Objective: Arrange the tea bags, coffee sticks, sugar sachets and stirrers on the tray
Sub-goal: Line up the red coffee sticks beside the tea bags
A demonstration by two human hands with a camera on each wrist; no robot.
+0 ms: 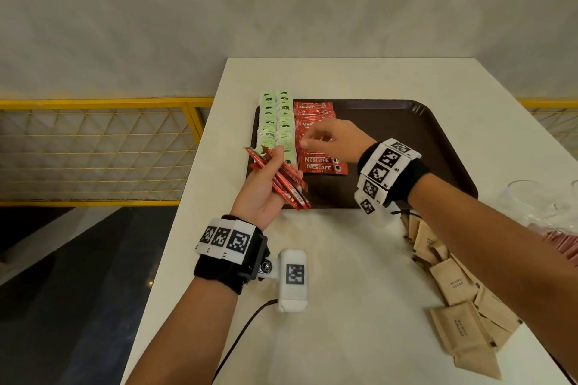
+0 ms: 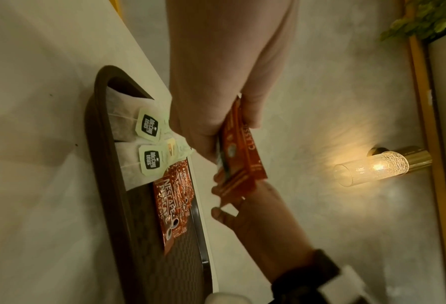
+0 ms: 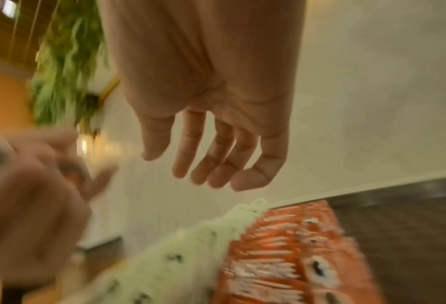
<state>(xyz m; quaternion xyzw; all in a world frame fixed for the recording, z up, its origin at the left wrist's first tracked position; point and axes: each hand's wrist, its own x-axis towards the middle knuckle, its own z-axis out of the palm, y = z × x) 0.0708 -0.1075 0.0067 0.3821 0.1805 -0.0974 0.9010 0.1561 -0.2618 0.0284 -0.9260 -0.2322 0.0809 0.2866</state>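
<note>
A brown tray (image 1: 406, 134) lies on the white table. Two columns of green tea bags (image 1: 278, 125) line its left side, with a column of red coffee sticks (image 1: 322, 164) beside them. At the tray's near-left corner my left hand (image 1: 275, 166) grips a bundle of red coffee sticks (image 1: 289, 186), seen fanned out in the left wrist view (image 2: 242, 160). My right hand (image 1: 316, 141) hovers over the laid coffee sticks. The right wrist view shows its fingers (image 3: 258, 176) hanging relaxed and holding nothing, above the blurred tea bags (image 3: 190, 246) and coffee sticks (image 3: 289, 257).
A heap of brown sugar sachets (image 1: 453, 284) lies on the table near right, partly under my right forearm. A clear glass (image 1: 531, 200) stands at the right edge with red packets (image 1: 563, 244) below it. The table's left edge (image 1: 194, 184) drops off beside a yellow railing.
</note>
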